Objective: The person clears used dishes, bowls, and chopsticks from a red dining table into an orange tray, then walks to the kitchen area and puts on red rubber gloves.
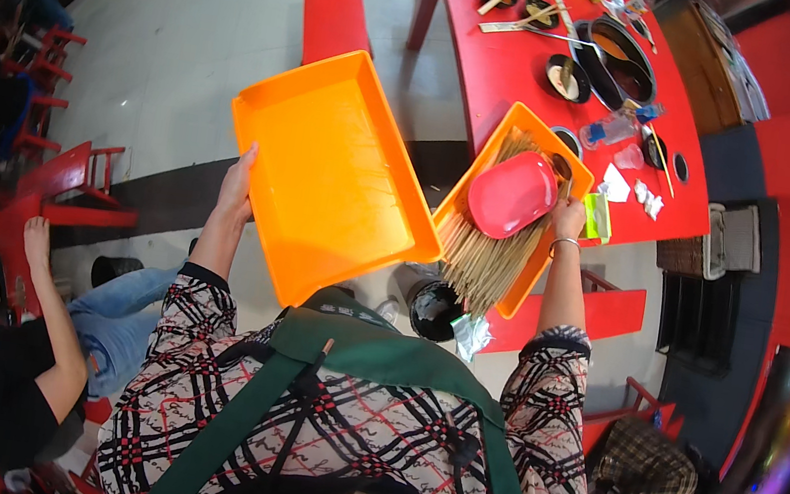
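Note:
My left hand (239, 183) grips the left rim of an orange plastic tray (333, 178), whose inside shows only some wet-looking marks. To its right, my right hand (569, 217) is closed on the right side of a smaller orange tray (511, 123). That tray holds a thick bundle of thin wooden skewers (487, 267), with a red oval plastic dish (514, 194) lying on them. A metal utensil (562, 167) lies beside the dish, close to my right fingers. The smaller tray overlaps the near left corner of the red table, and whether it rests there I cannot tell.
On the red table (494, 79) stand a divided hot pot (621, 66), black bowls, chopsticks, bottles and used tissues. Red benches (336, 19) stand around it. A black bin (435, 309) is on the floor just ahead of me. One person (21, 376) sits at left, another (648, 465) at right.

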Available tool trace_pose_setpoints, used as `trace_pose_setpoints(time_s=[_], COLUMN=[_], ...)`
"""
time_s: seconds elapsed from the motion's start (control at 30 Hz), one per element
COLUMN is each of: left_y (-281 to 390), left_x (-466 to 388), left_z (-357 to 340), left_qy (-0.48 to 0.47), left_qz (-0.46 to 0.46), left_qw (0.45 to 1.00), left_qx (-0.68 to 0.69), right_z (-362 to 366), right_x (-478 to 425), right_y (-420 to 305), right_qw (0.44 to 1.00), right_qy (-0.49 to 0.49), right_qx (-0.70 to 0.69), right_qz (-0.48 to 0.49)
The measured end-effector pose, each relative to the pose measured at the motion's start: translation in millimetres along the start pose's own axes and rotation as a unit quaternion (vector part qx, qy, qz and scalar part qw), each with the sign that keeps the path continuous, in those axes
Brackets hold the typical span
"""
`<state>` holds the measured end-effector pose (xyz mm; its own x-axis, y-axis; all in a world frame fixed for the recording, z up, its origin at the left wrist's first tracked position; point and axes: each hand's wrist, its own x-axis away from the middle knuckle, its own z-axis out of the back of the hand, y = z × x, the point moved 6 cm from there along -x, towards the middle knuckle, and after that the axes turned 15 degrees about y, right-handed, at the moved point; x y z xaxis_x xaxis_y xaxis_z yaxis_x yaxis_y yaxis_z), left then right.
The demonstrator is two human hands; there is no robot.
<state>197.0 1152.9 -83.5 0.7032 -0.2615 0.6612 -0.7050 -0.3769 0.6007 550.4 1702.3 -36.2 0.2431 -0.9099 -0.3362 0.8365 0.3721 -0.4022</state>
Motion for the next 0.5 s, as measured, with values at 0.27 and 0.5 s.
trace_pose_setpoints(time_s=[0.27,0.5], left_y=[14.8,19.2], left_x=[-15.7,-28.3], left_z=[-33.9,-28.3], left_qy=[-0.054,-0.028], left_qz=[0.009,-0.013], left_qw=[0.998,0.999], left_qx=[0.002,-0.007], right_z=[57.2,25.9], right_x=[49.4,104.7], right_y=[33.0,77.7], right_qw=[0.991,0.894], right_qy=[-0.037,-0.192], right_qx=[0.053,-0.252], right_qz=[-0.119,-0.318])
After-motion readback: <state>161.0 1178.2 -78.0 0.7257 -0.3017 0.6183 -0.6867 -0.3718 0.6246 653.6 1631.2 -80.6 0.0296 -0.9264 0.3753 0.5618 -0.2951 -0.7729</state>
